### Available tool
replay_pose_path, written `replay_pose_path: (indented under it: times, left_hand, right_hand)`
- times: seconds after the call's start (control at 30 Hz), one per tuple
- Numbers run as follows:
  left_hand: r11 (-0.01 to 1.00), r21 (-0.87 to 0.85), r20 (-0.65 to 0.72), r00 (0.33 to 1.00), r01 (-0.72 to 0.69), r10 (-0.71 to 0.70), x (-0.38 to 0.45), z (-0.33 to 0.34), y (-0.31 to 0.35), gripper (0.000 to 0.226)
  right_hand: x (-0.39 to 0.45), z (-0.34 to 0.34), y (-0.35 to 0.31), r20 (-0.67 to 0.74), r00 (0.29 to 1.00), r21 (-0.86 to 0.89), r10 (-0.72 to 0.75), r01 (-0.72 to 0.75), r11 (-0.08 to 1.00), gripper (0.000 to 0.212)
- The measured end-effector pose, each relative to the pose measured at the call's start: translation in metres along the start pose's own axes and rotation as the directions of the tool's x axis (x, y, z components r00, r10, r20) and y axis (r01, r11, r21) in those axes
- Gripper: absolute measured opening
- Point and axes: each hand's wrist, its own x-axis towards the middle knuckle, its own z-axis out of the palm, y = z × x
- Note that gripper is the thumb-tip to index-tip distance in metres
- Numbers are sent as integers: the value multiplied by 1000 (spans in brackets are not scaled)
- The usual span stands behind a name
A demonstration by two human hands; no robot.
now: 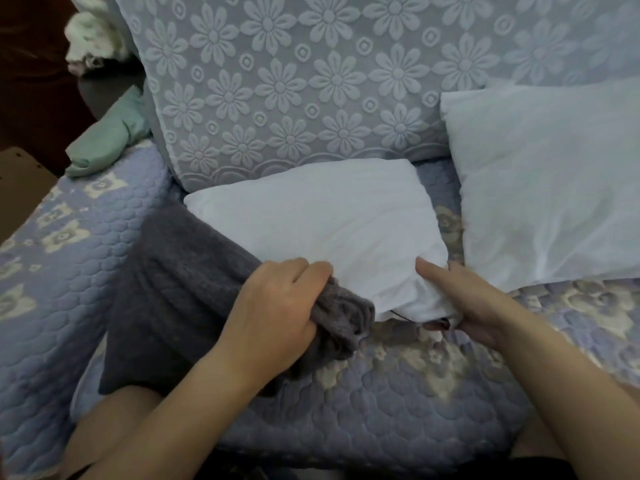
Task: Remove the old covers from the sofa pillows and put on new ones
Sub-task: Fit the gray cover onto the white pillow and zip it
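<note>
A bare white pillow (329, 220) lies flat on the sofa seat, its near corner toward me. A dark grey fuzzy cover (173, 282) is bunched along the pillow's left side and drapes over the seat. My left hand (277, 306) grips the gathered edge of the grey cover beside the pillow's near corner. My right hand (464, 299) holds that near corner from the right, thumb on top and fingers curled underneath. A second bare white pillow (547, 188) leans against the backrest at the right.
The sofa seat (398, 393) wears a quilted blue floral spread. A lace-covered back cushion (294, 91) stands behind the pillows. Folded green cloth (110, 136) lies on the left armrest. A white furry thing (93, 32) sits at the top left.
</note>
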Motion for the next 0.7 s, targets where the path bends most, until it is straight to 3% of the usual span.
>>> replay_pose_path:
  times: [0.1,0.2,0.3,0.4,0.53,0.6,0.7]
  left_hand:
    - [995,-95,238,971,5,17,-9,-10,0,26]
    - [993,-112,307,949,-34,67,-14,-20,-5,23]
    - [982,-53,331,925,-180,187,-8,-20,-13,35]
    - [942,16,242,916,-334,321,-3,-17,-16,24]
    - [944,29,1,944,-330,330,2,-12,-1,20]
    - [920,31,-16,920,-391,392,2,1,16,20]
    - [890,29,-3,890,-455,456,-6,22,38,20]
  right_hand:
    - [3,7,-5,-28,999,120,-28,31,992,45]
    - [4,16,-7,-42,999,274,-23,33,961,42]
    - [4,34,-12,-51,999,406,-9,29,913,37]
    - [1,47,-17,-7,1000,481,15,-9,877,37]
    - [-12,60,-23,241,970,587,-45,-108,802,44]
    - [-19,73,-21,331,937,657,-111,-144,740,44]
    - [-20,89,-18,355,923,699,-147,-158,698,43]
